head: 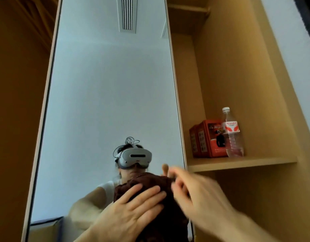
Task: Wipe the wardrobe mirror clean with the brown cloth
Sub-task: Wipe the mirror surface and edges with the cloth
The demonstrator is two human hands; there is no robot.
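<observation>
The tall wardrobe mirror [107, 88] fills the middle of the head view and reflects a person in a headset. A dark brown cloth [150, 182] lies bunched against the lower part of the glass. My left hand [133, 205] presses flat on the cloth with straight, spread fingers. My right hand [194, 191] is blurred at the cloth's right edge, near the mirror's right frame; its fingers are curled and its fingertips seem to pinch the cloth's upper right corner.
To the right of the mirror an open wooden shelf [241, 163] holds a red box [208, 138] and a clear water bottle [232, 133]. Wooden wardrobe panels stand on both sides. A white wall [294, 49] runs along the far right.
</observation>
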